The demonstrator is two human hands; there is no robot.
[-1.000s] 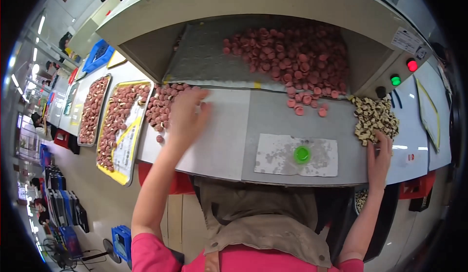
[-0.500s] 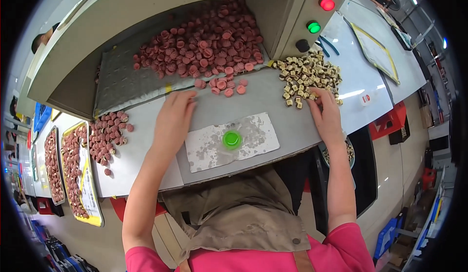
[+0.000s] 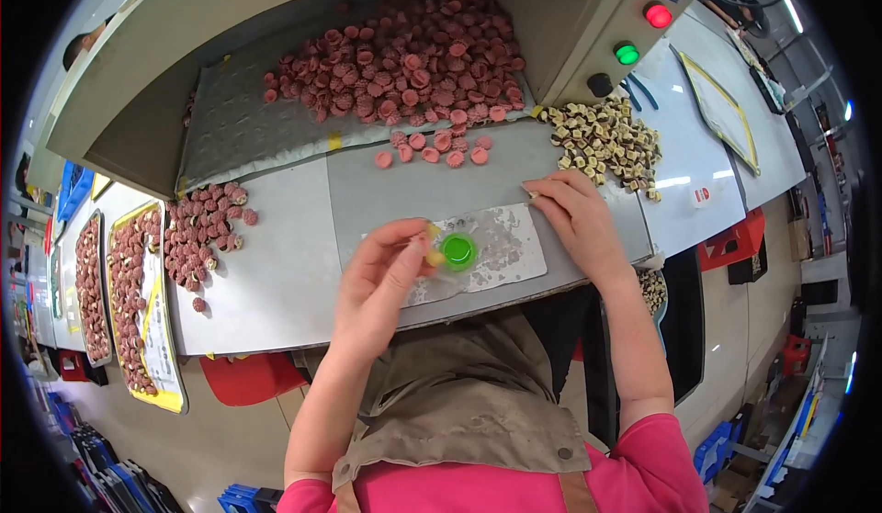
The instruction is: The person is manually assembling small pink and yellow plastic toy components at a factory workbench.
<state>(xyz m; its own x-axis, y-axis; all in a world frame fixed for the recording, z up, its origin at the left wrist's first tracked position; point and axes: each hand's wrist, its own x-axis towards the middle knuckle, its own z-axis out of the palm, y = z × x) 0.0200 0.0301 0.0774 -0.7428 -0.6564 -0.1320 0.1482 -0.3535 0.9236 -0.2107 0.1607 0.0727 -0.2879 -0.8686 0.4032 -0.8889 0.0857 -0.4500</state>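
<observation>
Small yellowish cap (image 3: 432, 258), round, pinched in left hand (image 3: 381, 283) fingertips beside green fixture (image 3: 457, 251); right hand (image 3: 577, 224) rests flat, empty, on table (image 3: 276, 283).

My one head-worn fisheye view looks steeply down, close over the worktable (image 3: 276, 283), forearms entering from the lower edge.

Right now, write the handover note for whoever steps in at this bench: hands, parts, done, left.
Left hand: pinching a small yellowish piece in its fingertips, right beside the green round fixture on the worn mat.
Right hand: flat on the bench, fingertips at the mat's far corner; whether it holds a piece cannot be told.
Parts: pink caps heaped in the machine's chute, a few spilled forward; tan pieces piled at right; more pink ones at left.
Done: one piece picked up.
Left: piece not yet on the fixture.
</observation>
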